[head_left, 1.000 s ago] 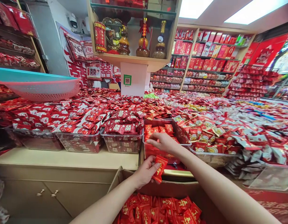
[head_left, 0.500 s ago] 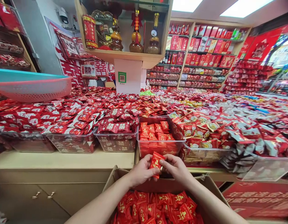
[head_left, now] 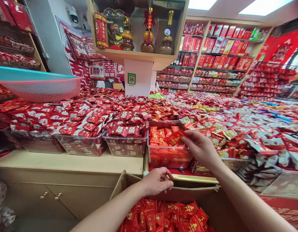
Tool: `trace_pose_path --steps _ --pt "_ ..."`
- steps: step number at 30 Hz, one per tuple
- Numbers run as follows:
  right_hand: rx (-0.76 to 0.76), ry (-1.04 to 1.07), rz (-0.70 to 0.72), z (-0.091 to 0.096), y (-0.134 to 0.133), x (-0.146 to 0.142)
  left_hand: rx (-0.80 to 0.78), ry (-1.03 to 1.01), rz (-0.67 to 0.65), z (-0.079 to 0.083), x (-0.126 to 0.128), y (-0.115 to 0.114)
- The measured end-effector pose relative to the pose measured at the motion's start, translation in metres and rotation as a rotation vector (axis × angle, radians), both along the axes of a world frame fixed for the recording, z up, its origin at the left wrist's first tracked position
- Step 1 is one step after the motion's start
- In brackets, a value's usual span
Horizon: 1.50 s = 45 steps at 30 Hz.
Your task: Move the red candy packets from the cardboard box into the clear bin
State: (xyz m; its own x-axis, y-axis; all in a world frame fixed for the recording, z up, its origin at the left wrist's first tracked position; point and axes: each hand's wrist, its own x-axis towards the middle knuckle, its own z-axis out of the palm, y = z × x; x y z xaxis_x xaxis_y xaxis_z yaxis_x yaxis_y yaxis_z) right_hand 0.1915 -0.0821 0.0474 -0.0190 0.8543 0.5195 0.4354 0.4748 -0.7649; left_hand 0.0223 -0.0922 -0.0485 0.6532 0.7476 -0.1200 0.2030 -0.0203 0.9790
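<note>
My right hand (head_left: 200,146) pinches a red candy packet (head_left: 175,138) with gold lettering over the right side of a clear plastic bin (head_left: 169,152). Similar red packets (head_left: 160,137) stand in rows inside that bin. My left hand (head_left: 158,182) hovers above the cardboard box (head_left: 187,195), its fingers loosely curled and apart, holding nothing. Lower down in the box lies a heap of matching red packets (head_left: 160,216).
Bins of dark red packets (head_left: 126,141) stand to the left, and red-and-white packets (head_left: 272,145) to the right. A pink and turquoise basket (head_left: 42,87) rests on the heap at left. A display cabinet (head_left: 139,56) overhangs the counter.
The packet, held between both hands before, is now in my right hand alone, carried forward and right over the bin. My left hand has let go. The view has shifted slightly left.
</note>
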Motion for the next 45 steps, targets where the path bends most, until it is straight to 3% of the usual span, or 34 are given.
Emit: trace_pose_path --steps 3,8,13,17,22,27,33,39,45 --pt "-0.015 -0.259 0.078 0.016 0.032 -0.013 -0.001 -0.008 0.02 -0.003 -0.001 0.001" --pt "-0.197 -0.503 0.275 0.01 0.064 -0.035 -0.043 -0.027 0.026 -0.01 -0.004 0.007" --pt "-0.146 -0.715 0.165 0.005 0.065 -0.043 -0.056 -0.028 0.025 -0.013 -0.004 0.008" --pt "-0.299 -0.693 0.208 0.006 0.065 -0.045 -0.07 -0.025 0.015 -0.013 -0.004 0.009" --pt "-0.503 -0.647 0.365 0.007 0.074 -0.039 -0.061 -0.034 0.004 -0.015 -0.005 0.01" --pt "-0.502 -0.732 0.35 0.011 0.082 -0.035 -0.058 -0.032 -0.004 -0.014 -0.005 0.009" --pt "-0.292 -0.889 0.263 0.01 0.077 -0.047 -0.079 -0.045 -0.007 -0.011 -0.004 0.01" --pt "-0.595 -0.625 0.382 0.001 0.076 -0.048 -0.102 -0.051 -0.002 -0.01 -0.003 0.01" --pt "-0.559 -0.57 0.408 0.002 0.076 -0.04 -0.102 -0.051 -0.009 -0.01 -0.005 0.01"
